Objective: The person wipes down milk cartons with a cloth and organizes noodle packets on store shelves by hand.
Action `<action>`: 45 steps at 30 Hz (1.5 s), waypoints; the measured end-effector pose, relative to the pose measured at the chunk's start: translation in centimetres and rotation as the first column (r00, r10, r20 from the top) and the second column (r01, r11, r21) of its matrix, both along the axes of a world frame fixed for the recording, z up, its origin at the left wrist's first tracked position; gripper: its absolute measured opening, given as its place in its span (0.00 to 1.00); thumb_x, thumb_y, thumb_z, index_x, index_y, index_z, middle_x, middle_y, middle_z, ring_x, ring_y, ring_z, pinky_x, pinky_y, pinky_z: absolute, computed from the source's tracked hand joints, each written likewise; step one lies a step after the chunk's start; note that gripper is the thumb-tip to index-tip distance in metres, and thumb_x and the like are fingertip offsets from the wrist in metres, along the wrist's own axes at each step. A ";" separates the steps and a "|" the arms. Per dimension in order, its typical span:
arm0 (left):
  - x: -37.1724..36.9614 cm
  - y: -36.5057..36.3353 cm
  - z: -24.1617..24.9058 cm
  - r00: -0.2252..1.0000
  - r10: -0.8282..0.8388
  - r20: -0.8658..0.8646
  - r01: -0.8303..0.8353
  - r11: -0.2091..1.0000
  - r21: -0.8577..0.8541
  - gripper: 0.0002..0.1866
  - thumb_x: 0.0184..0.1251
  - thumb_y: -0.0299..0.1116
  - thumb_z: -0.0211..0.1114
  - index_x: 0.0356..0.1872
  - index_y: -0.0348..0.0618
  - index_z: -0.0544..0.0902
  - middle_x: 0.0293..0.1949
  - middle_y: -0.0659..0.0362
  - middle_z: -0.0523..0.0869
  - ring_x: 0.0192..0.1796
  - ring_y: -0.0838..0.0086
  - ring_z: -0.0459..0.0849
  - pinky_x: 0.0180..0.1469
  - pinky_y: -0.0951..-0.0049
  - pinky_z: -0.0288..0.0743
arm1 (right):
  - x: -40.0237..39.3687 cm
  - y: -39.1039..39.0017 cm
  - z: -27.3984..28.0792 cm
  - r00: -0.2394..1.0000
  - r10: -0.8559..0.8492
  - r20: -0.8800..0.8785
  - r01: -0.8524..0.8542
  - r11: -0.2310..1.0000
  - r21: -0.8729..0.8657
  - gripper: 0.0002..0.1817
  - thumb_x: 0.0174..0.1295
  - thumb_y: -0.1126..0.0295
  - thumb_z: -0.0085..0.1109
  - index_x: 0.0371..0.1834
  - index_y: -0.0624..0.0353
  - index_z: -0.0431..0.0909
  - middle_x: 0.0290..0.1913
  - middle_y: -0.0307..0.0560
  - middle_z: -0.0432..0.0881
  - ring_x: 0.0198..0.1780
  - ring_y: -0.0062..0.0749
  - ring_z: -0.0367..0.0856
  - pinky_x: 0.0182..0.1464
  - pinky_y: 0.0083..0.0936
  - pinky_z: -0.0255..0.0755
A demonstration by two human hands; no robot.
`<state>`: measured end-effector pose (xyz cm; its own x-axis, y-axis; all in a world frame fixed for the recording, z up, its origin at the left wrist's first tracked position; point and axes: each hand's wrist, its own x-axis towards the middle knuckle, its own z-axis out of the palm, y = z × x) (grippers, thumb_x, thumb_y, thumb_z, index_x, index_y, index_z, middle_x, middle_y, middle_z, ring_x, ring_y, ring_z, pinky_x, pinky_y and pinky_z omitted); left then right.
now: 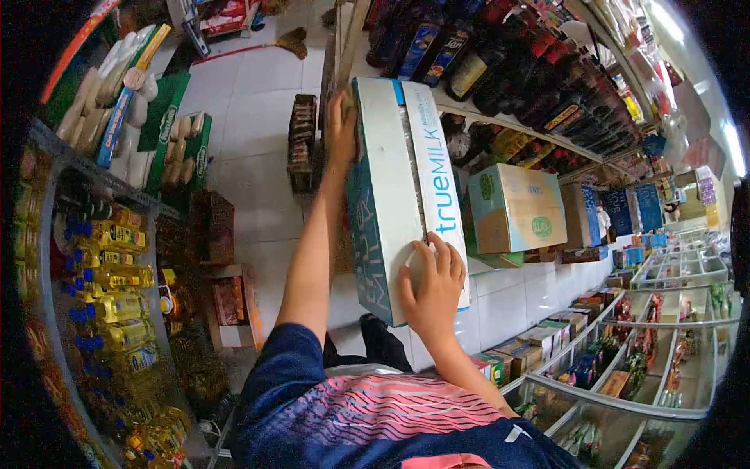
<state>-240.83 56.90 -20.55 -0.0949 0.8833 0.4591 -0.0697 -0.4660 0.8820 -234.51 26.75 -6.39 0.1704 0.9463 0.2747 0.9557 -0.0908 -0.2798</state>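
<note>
A long white and blue milk carton box (391,168), printed "true MILK", is held up in front of my body above the tiled floor. My left hand (341,129) presses against its far left side; motion blurs the fingers and some are hidden. On the top near the closest end lies my right hand (433,285), its fingers bent over the face and the thumb apart from them. Between the two hands the box is tilted, with its dark blue side facing left.
Dark bottles (476,66) fill the shelf just beyond the box. A cardboard carton (519,207) stands to the right. Yellow oil bottles (117,277) line the left rack. Glass cases (625,406) are at lower right, and a broom (289,43) lies on the floor.
</note>
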 end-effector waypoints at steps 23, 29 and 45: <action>-0.9 -14.7 -12.2 0.921 -0.159 0.356 0.333 0.795 -0.506 0.28 0.63 0.40 0.51 0.63 0.42 0.61 0.66 0.54 0.55 0.68 0.64 0.51 0.68 0.72 0.42 | 0.1 -0.1 -0.8 1.000 0.015 0.009 -0.015 1.000 0.022 0.21 0.50 0.67 0.54 0.50 0.56 0.69 0.57 0.51 0.66 0.59 0.50 0.59 0.60 0.43 0.50; -2.6 -30.4 -2.8 0.947 -0.149 0.284 0.268 0.855 -0.444 0.28 0.63 0.38 0.51 0.64 0.45 0.60 0.67 0.55 0.53 0.69 0.64 0.48 0.68 0.64 0.40 | 0.0 -0.2 -0.9 0.999 0.022 0.028 -0.024 0.998 0.054 0.20 0.51 0.68 0.53 0.50 0.56 0.70 0.57 0.52 0.66 0.58 0.52 0.60 0.60 0.42 0.53; -0.7 -36.1 -19.0 0.824 0.015 -0.566 -0.243 0.912 -0.331 0.21 0.67 0.32 0.47 0.60 0.37 0.62 0.60 0.48 0.62 0.64 0.63 0.57 0.63 0.68 0.52 | 0.1 -0.6 -1.2 0.998 0.061 0.026 -0.063 0.993 0.096 0.21 0.51 0.70 0.55 0.51 0.56 0.70 0.58 0.52 0.66 0.58 0.52 0.60 0.60 0.41 0.54</action>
